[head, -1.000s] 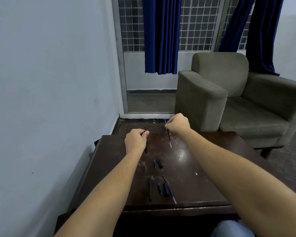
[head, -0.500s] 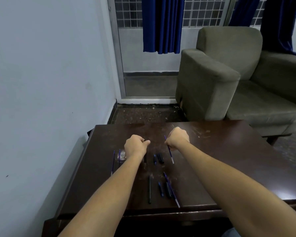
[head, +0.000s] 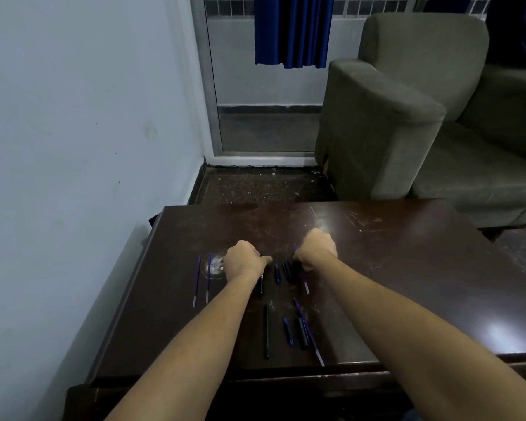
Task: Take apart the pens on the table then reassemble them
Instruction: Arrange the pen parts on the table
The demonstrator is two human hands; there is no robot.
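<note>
On the dark wooden table (head: 407, 268) lie pen parts. My left hand (head: 245, 262) is closed on a black pen barrel (head: 260, 285) that sticks out below the fist. My right hand (head: 315, 249) is closed on a thin blue refill (head: 305, 284) whose pale tip points toward me. Between the fists lie a short blue piece (head: 277, 273) and a black piece (head: 287, 270). Nearer me lie a long black barrel (head: 266, 331), a blue piece (head: 288, 332), a black piece (head: 302, 332) and another refill (head: 312, 338). Two blue refills (head: 202, 279) lie at the left.
A pale wall (head: 73, 147) runs along the table's left side. A grey-green armchair (head: 407, 117) stands behind the table at right. A glass door with a blue curtain (head: 292, 31) is at the back. The table's front edge is close to the near parts.
The camera tilted down, so the table fills more of the view. Both fists came down and toward me, close over the parts in the middle, still holding the barrel and the refill.
</note>
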